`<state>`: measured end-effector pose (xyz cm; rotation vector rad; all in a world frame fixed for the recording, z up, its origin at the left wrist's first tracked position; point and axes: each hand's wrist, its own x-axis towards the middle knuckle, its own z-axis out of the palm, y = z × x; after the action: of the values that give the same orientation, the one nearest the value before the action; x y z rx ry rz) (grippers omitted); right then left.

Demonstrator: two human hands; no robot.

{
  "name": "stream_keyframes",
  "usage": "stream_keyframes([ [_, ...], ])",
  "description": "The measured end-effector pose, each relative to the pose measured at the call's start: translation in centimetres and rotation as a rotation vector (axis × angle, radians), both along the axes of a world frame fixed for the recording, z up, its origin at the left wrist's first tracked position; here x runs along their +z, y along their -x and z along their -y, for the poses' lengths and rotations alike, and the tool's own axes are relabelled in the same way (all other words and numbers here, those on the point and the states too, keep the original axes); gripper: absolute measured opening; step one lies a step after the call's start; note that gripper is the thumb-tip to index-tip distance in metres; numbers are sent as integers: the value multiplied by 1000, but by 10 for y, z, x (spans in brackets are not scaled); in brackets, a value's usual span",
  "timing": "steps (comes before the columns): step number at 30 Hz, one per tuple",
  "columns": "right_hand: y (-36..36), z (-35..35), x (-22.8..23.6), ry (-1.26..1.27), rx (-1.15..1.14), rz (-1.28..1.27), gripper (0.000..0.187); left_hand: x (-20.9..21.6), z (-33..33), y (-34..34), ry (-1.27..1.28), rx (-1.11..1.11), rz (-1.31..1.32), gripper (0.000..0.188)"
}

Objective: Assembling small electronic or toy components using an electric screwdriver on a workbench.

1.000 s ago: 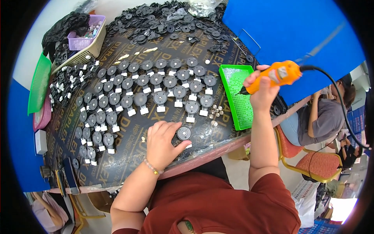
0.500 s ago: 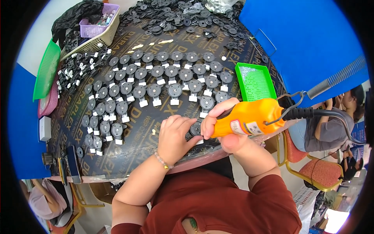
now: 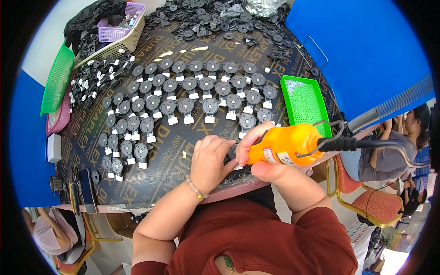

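Observation:
My right hand is wrapped around an orange electric screwdriver, which lies tilted with its nose end toward my left hand. A cable and a coiled spring hang from its rear. My left hand pinches a round black plastic part on the table, directly at the tool's front. Most of that part and the tool's tip are hidden by my fingers; a bit of white shows below. Beyond my hands stand curved rows of similar black discs with white tabs.
A green tray with small metal pieces sits at right. Loose black discs pile at the far edge. Black-and-white pieces heap at left, near a beige basket. A phone lies front left. Other people sit nearby.
The orange screwdriver's rear end has swung down and left, and my right hand has turned with it. My left hand stays at the black part. The whole view has shifted slightly.

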<state>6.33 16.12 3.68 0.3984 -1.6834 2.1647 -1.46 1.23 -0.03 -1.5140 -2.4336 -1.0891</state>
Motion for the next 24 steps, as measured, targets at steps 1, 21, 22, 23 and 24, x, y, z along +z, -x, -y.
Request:
stream_keyframes([
  [1, 0, -1, 1, -72, -32, -25, 53, 1, 0, 0, 12, -1, -9, 42],
  [21, -42, -115, 35, -33, -652, -199, 53, 33, -24, 104, 218, 45, -215, 44],
  [22, -43, -116, 34, -29, -656, -196, 53, 32, -24, 105, 215, 37, -207, 44],
  [23, -43, -116, 33, -38, -663, -195, 53, 32, -24, 106, 213, 31, -198, 44],
  [24, -43, -116, 32, -46, -671, -194, 53, 31, -24, 106, 217, 30, -197, 44],
])
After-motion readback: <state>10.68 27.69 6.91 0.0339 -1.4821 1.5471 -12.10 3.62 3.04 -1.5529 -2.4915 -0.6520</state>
